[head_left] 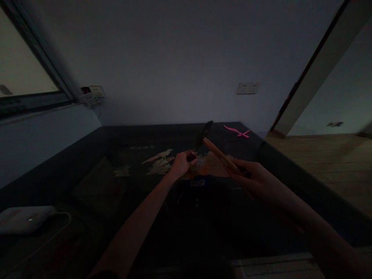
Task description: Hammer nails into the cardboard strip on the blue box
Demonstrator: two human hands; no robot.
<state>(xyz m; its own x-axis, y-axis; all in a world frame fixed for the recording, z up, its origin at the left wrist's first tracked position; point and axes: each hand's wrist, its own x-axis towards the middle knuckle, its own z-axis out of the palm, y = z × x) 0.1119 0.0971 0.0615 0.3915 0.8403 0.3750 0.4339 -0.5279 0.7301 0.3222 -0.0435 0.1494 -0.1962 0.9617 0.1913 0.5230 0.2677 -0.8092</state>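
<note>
My right hand (250,176) is closed around the wooden handle of a hammer (216,150), which slants up and to the left with its dark head raised above the table. My left hand (181,163) pinches a small dark thing, too dim to name. Just right of those fingers and below the hammer lies a tan, speckled piece (210,164); its kind is unclear in the poor light. Near its front edge is a dark blue item (198,181) with a pale label.
The dark glossy table (139,133) bears pale bird and flower artwork (161,161). A pink ribbon (240,133) lies at its back right. At left, a white device (27,219) with a green light trails a cable. Wall sockets (248,88) sit above the table.
</note>
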